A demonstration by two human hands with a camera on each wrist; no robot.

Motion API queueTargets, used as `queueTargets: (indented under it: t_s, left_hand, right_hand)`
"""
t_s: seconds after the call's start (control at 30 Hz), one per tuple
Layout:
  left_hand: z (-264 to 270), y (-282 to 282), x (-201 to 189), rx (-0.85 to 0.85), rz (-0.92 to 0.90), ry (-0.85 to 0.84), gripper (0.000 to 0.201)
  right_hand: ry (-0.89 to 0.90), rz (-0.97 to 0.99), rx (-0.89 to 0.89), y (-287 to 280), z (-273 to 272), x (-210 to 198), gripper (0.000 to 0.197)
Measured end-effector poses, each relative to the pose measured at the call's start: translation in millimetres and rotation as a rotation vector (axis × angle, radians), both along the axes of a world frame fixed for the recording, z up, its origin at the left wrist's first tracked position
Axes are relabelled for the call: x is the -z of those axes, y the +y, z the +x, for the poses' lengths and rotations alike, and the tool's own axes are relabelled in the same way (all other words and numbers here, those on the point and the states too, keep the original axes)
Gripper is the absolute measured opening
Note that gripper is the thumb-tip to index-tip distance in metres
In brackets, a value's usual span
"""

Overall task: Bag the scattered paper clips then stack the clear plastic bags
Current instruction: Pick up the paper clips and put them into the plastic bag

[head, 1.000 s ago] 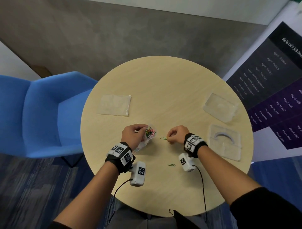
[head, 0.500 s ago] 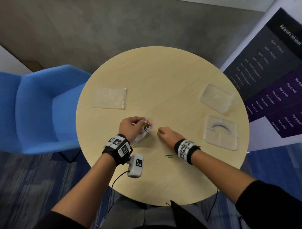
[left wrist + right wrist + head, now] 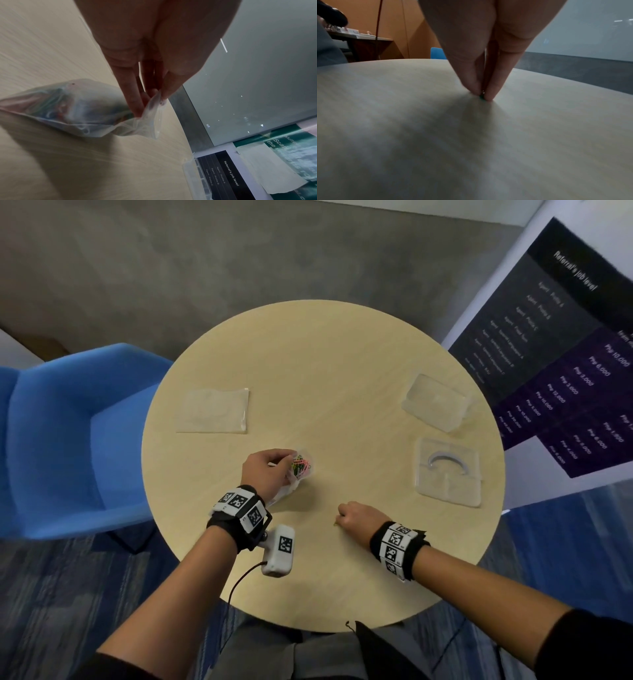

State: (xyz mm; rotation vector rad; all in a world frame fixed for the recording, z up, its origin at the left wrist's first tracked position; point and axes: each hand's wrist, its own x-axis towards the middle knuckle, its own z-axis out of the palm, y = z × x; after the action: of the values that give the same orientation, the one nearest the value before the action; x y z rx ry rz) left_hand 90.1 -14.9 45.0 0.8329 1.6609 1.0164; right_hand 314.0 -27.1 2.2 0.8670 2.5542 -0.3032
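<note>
My left hand (image 3: 270,470) pinches the mouth of a clear plastic bag (image 3: 298,470) that holds several coloured paper clips. In the left wrist view the bag (image 3: 77,108) sags onto the table while my fingers (image 3: 132,94) hold its opening. My right hand (image 3: 356,517) is down on the round wooden table (image 3: 342,364) near its front, thumb and forefinger tips pinching a green paper clip (image 3: 482,96) against the surface. Only a sliver of that clip (image 3: 335,523) shows in the head view. A flat pile of clear bags (image 3: 212,410) lies at the left of the table.
A clear plastic box (image 3: 435,400) and its flat lid (image 3: 448,472) lie at the table's right side. A blue chair (image 3: 65,440) stands left of the table. A dark printed banner (image 3: 565,354) stands at the right.
My right hand left the bag's mouth, drew back toward me and came down on the green clip near the front. The left hand kept hold of the bag.
</note>
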Motion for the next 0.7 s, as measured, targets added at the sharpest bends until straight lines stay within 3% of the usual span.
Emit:
queueTargets:
  t_s: [0.07, 0.23, 0.37, 0.43, 0.5, 0.53, 0.57, 0.6, 0.7]
  left_hand:
    - [2, -1, -2, 0.002, -0.012, -0.008, 0.012]
    - [0, -1, 0, 0.016, -0.012, 0.027, 0.011]
    - [1, -2, -3, 0.043, 0.013, 0.050, 0.012]
    - [0, -3, -2, 0.052, 0.018, 0.056, 0.013]
    - [1, -2, -2, 0.052, 0.014, 0.047, 0.015]
    - [3, 0, -2, 0.051, 0.014, 0.031, 0.016]
    - [5, 0, -2, 0.049, 0.014, 0.012, 0.016]
    - [7, 1, -3, 0.049, 0.016, -0.006, 0.017]
    - [14, 5, -3, 0.071, 0.025, -0.014, 0.018]
  right_hand:
    - [-0.089, -0.012, 0.008, 6, -12, -7, 0.026]
    - [-0.178, -0.024, 0.166, 26, -31, -21, 0.026]
    - [-0.107, -0.031, 0.419, 54, -27, -32, 0.018]
    - [0.090, -0.115, 0.739, 72, -17, -37, 0.014]
    - [0.561, -0.393, 1.190, 80, -13, -46, 0.013]
    - [0.825, -0.569, 1.327, 80, -15, -52, 0.012]
    - [1.021, -0.708, 1.357, 79, -20, -58, 0.011]
    - [1.095, -0.760, 1.297, 78, -27, -65, 0.010]
    - [0.882, -0.550, 0.954, 76, -50, -75, 0.016]
